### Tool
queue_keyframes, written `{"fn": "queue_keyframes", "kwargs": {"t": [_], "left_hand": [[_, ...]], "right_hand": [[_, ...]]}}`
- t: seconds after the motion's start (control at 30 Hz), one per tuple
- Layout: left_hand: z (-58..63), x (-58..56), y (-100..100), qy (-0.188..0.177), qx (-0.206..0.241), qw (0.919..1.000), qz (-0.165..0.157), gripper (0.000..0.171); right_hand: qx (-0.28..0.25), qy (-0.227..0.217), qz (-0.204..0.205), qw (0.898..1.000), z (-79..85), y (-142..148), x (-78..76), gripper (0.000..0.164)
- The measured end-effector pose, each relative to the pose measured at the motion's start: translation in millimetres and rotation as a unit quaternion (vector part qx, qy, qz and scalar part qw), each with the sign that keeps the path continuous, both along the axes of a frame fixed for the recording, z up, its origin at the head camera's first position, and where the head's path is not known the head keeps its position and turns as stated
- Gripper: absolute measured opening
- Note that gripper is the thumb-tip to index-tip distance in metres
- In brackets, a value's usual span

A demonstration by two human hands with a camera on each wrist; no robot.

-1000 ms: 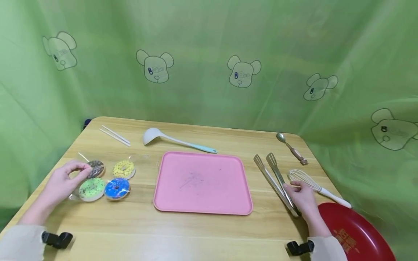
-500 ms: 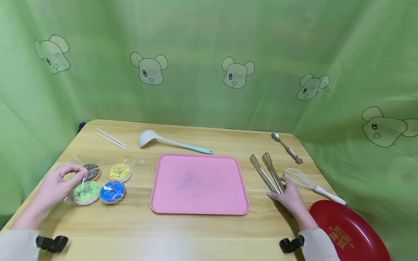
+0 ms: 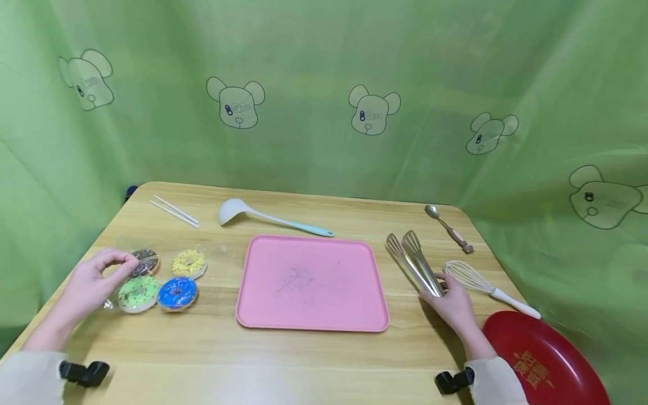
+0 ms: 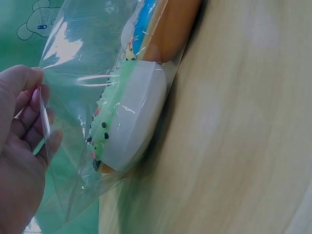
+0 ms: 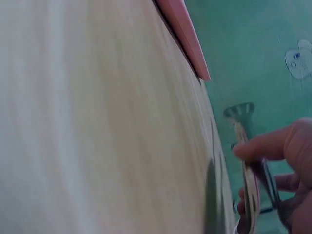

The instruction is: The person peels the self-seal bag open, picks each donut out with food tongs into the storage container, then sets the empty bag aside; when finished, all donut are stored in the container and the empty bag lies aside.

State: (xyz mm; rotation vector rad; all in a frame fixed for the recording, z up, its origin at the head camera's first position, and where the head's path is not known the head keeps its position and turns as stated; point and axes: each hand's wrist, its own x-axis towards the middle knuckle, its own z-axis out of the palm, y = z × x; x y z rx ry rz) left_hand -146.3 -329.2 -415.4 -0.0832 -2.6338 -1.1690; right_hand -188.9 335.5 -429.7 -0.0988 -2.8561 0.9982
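Note:
My left hand (image 3: pixel 96 284) pinches the edge of a clear plastic bag (image 4: pixel 63 48) between thumb and forefinger; the other fingers curl loosely behind the film. Donuts show in the clear wrapping: a green one (image 3: pixel 138 293) by the hand, a blue one (image 3: pixel 177 293), a yellow one (image 3: pixel 189 263), and a dark brown one (image 3: pixel 147 262) partly covered by the fingertips. On the right, my right hand (image 3: pixel 453 304) grips metal tongs (image 3: pixel 424 267) round both arms. Their slotted heads point away from me, a small gap apart, and the hand hides the rear end.
A pink tray (image 3: pixel 312 284) lies mid-table. Behind it is a ladle (image 3: pixel 273 218), with two white sticks (image 3: pixel 174 211) at back left. A spoon (image 3: pixel 449 229), a whisk (image 3: pixel 493 288) and a red plate (image 3: pixel 567 349) are at the right. A green curtain (image 3: pixel 304 157) surrounds the table.
My right hand has gone from touching the tongs' side to gripping both arms, and the heads now stand closer together. My left hand has drawn up a fold of the bag.

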Motion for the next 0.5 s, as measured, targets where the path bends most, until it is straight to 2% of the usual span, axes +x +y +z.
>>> {"fn": "queue_keyframes", "kwargs": {"t": [0.27, 0.5], "left_hand": [[-2.3, 0.0, -2.5, -0.003, 0.004, 1.0, 0.003, 0.023], [-1.1, 0.6, -2.0, -0.007, 0.022, 0.9997, 0.006, 0.025]], "right_hand": [[-0.055, 0.016, 0.051, 0.997, 15.8, -31.1, 0.9, 0.057], [-0.082, 0.007, 0.084, 0.993, 22.9, -57.6, 1.8, 0.056]]}}
